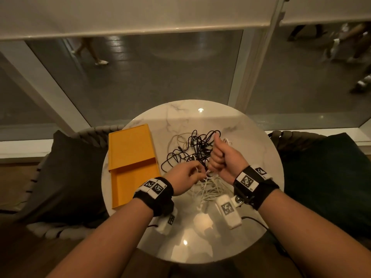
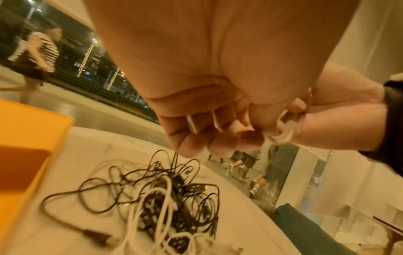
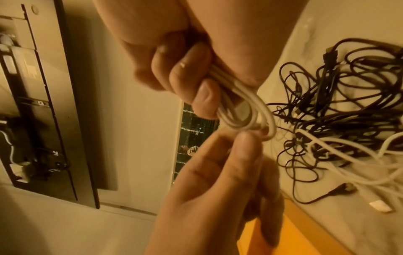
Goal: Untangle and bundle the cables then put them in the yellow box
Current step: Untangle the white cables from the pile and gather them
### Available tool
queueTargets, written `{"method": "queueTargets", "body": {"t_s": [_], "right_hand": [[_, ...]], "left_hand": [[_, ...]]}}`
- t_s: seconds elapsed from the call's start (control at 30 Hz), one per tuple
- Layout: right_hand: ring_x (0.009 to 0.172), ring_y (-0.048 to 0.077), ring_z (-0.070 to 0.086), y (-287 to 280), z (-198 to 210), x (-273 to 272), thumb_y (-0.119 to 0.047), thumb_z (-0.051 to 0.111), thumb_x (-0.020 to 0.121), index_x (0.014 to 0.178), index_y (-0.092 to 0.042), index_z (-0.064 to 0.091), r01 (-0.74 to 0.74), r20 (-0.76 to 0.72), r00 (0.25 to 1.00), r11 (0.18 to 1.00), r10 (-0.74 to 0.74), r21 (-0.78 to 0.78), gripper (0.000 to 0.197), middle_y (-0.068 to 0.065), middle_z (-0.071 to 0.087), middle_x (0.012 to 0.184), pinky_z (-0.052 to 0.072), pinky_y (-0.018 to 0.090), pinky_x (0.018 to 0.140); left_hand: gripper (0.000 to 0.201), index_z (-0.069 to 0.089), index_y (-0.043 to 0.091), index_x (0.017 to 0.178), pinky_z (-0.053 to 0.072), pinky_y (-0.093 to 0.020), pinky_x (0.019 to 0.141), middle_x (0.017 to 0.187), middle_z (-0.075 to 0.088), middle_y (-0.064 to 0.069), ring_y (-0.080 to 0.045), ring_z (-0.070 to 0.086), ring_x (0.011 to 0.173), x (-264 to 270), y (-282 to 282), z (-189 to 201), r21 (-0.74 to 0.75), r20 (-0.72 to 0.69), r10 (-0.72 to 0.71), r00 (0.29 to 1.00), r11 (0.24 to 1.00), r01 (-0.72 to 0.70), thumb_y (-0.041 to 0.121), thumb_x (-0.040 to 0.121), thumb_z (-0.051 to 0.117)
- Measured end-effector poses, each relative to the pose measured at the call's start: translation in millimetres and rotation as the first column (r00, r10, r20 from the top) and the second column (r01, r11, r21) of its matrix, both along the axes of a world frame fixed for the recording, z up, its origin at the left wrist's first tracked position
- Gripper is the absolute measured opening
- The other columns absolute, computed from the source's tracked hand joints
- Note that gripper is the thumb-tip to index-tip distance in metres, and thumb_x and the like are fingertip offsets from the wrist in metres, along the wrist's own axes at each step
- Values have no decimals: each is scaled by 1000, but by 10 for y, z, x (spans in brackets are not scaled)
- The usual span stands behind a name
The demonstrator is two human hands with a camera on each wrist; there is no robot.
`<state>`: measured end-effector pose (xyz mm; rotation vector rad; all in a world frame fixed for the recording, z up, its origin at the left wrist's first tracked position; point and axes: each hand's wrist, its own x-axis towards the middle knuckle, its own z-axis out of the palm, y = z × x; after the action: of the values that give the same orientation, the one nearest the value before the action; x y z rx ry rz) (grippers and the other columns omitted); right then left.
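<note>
A tangle of black cables (image 1: pixel 192 149) and loose white cables (image 1: pixel 210 189) lies on the round marble table (image 1: pixel 251 137). My right hand (image 1: pixel 217 157) is a fist gripping a looped bundle of white cable (image 3: pixel 244 112), thumb up, just above the pile. My left hand (image 1: pixel 190 174) meets it from the left and pinches a strand of the same white cable (image 2: pixel 283 127) at the bottom of the loops. The open yellow box (image 1: pixel 130 163) lies flat at the table's left, beside my left wrist. The tangle shows blurred below the hands (image 2: pixel 165 203).
Dark cushioned chairs (image 1: pixel 66 177) flank the table on both sides. A white rounded object (image 1: pixel 201 219) sits near the table's front edge. Glass panels stand behind the table, with people walking beyond them.
</note>
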<state>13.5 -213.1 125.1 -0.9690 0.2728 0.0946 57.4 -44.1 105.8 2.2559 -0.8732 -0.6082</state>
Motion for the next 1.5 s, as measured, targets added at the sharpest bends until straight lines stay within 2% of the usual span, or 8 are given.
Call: {"method": "queueTargets", "body": {"t_s": [0.17,0.37,0.57,0.73,0.83,1.03,1.33,1.5], "right_hand": [[43,15,27,-108,-273,-128,-45,48,101,51,-20,31,172,-149,974,985,-173,-19,58,-1,27,47,32,30,51],[42,14,26,-126,-539,-317,-42,55,99,55,-21,31,271,-322,904,959,-283,-82,54,-3,27,47,29,30,51],[44,14,23,-182,-687,-418,-40,58,99,57,-22,32,254,-373,878,952,-301,-171,52,-2,26,50,28,29,48],[45,15,23,-279,-736,-444,-39,58,98,57,-23,33,179,-397,883,962,-249,-205,51,-1,26,51,27,29,48],[45,15,22,-380,-756,-453,-39,58,98,58,-22,33,137,-400,891,968,-214,-212,51,0,26,52,26,29,49],[41,13,24,-497,-809,-344,-40,54,101,65,-18,48,13,-404,909,976,-103,-220,43,-3,28,48,28,25,44],[41,8,21,-475,-690,-62,-43,48,103,115,-8,65,-8,-330,944,1000,3,-15,41,-7,21,51,25,24,43],[40,7,21,-485,-446,127,-39,45,104,93,-13,56,45,-228,974,992,-17,119,30,-8,24,49,25,22,45]], "left_hand": [[15,62,27,98,47,-24,69,87,69,7,-6,61,76,-14,240,-393,77,-55,170,984,983,-166,32,101,48],[22,65,20,112,41,-23,85,112,64,3,-14,56,101,-194,219,-939,322,-173,65,983,947,-6,27,97,51],[15,49,28,108,50,-35,73,95,65,-1,-19,59,78,-234,122,-1093,283,-121,84,989,958,-47,24,93,49],[18,57,28,108,47,-31,83,109,62,1,-19,58,94,-242,55,-1158,488,-73,-14,997,871,49,36,93,50],[16,61,27,89,49,-31,78,92,62,5,-15,57,84,-226,11,-1142,447,-58,83,995,893,-49,40,93,53],[21,71,28,105,44,-24,78,93,64,12,-8,58,87,-183,-151,-768,124,-34,326,945,939,-320,40,98,55],[19,64,44,79,50,-27,69,71,67,9,-10,62,71,-250,-348,-432,-183,-55,449,892,874,-451,37,96,59],[19,65,41,79,54,-37,75,73,67,8,-12,63,74,-268,-257,-458,-145,-43,470,882,870,-471,38,96,59]]}}
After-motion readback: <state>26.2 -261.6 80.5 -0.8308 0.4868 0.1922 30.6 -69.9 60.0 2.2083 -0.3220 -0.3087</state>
